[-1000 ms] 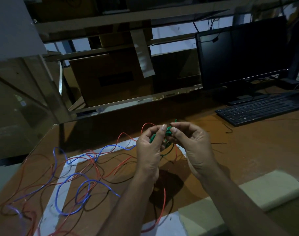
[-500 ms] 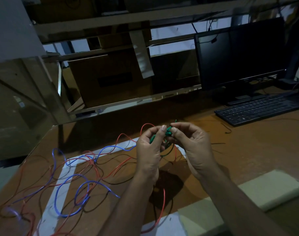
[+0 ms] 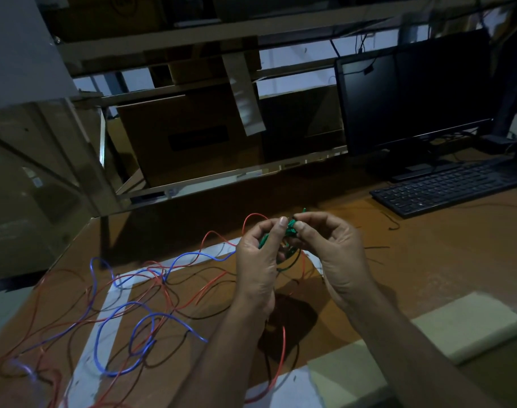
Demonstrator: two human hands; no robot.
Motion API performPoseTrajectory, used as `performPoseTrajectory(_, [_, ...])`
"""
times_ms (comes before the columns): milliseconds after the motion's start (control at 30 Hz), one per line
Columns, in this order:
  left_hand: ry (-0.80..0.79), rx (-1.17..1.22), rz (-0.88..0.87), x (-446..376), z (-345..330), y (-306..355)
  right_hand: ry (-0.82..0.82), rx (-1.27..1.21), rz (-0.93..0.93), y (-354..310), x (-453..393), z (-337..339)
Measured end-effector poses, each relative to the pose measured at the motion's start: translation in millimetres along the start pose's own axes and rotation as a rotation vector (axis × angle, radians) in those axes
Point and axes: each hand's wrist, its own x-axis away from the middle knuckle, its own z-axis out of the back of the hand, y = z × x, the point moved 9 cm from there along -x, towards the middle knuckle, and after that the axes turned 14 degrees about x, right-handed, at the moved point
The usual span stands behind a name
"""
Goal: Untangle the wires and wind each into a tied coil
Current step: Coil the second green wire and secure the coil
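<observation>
Above desk, both hands' grip unchanged vs 1s ago: left hand (image 3: 258, 267) & right hand (image 3: 335, 254) pinch green wire (image 3: 291, 226).

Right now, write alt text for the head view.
Both hands, left hand and right hand, pinch a small green wire bundle above a brown table. Loose blue wire, red wire and dark wires sprawl tangled to the left; a keyboard and monitor sit far right.
</observation>
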Motion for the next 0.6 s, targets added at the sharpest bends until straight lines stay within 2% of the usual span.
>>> performPoseTrajectory(600, [-0.018,-0.033,-0.015,-2.3,-1.0,-0.6,0.028,0.001,0.003,-0.2,0.5,3.3])
